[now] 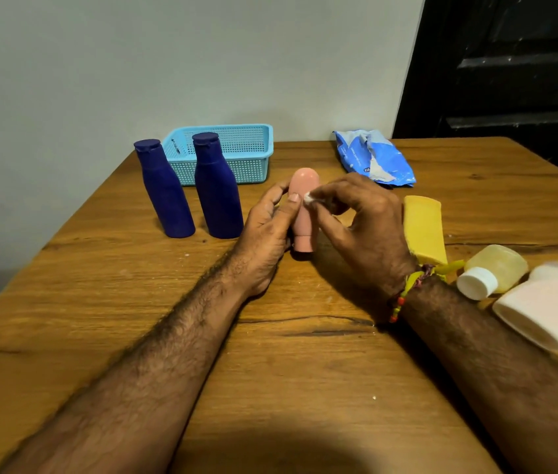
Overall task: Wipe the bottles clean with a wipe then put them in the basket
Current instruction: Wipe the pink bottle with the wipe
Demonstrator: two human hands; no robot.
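Pink bottle is held cap-down on the table in the left hand grip; a small white wipe is pinched against it by the right hand.

A wooden table carries two dark blue bottles standing near its far left corner, a light blue basket behind them at the far edge, a blue wipe pack further right, and a yellow bottle, a clear bottle and a pale pink bottle lying along the right edge.

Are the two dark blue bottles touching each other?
Apart. The head view shows tabletop and basket between the left blue bottle and the right blue bottle along their whole height.
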